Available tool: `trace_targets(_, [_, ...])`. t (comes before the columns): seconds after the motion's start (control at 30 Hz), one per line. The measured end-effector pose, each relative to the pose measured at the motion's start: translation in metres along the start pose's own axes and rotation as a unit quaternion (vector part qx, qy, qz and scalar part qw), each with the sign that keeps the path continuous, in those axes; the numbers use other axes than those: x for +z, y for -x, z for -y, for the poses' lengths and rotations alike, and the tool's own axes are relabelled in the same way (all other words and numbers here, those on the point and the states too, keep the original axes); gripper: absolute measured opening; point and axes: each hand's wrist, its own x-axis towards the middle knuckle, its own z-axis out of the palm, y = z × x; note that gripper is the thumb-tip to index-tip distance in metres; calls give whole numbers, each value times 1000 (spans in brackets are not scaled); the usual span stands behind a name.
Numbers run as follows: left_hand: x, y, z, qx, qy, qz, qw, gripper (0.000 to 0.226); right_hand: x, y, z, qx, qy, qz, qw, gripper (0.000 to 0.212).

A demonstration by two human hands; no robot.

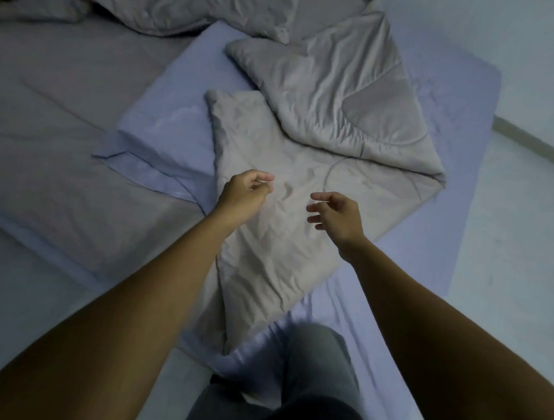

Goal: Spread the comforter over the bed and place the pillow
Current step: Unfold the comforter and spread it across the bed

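Observation:
A beige comforter (321, 141) lies crumpled and folded over itself on a light blue mattress (457, 174) in the middle of the view. A blue pillow (167, 140) lies to its left, partly under the comforter's edge. My left hand (244, 193) hovers over the comforter's near part with loosely curled fingers and holds nothing. My right hand (333, 214) hovers beside it, fingers relaxed and spread, also holding nothing. Both hands are just above the fabric.
A second mattress with a grey sheet (58, 127) lies to the left. A grey pillow or bedding (190, 6) sits at the far end. My knee (312, 366) rests on the blue mattress. A pale floor (525, 223) and wall lie to the right.

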Motion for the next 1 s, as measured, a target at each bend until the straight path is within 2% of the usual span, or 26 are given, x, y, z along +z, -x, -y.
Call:
trace_targets(0.3, [8,-130,37,-41,-18,-147,988,24,44,-173,-15,-70,114,93,987,31])
trace_targets(0.47, [8,-208,68,-73,-69,-254,962,34,60,-261,-42,-131,210,125,961,34])
trace_targets(0.53, [6,-232,82,-83,-85,-288,950,43,69,-289,-50,-158,233,130,951,41])
trace_targets(0.67, [8,-262,94,-125,-121,-321,931,77,91,-332,-48,-239,271,140,922,58])
trace_targets(0.73, [7,-268,96,-131,-106,-318,933,82,107,-349,-42,-294,273,136,906,64])
trace_targets(0.77, [6,-268,96,-121,-103,-306,939,75,116,-357,-39,-321,272,132,898,68])
trace_targets(0.87, [11,-258,96,-75,-128,-273,951,28,138,-379,-24,-395,308,116,858,81])
trace_targets(0.93, [16,-248,95,-39,-137,-267,953,20,143,-391,-9,-444,351,125,815,97])
trace_targets(1.0, [19,-236,95,8,-160,-258,953,19,143,-397,7,-448,400,167,782,113])
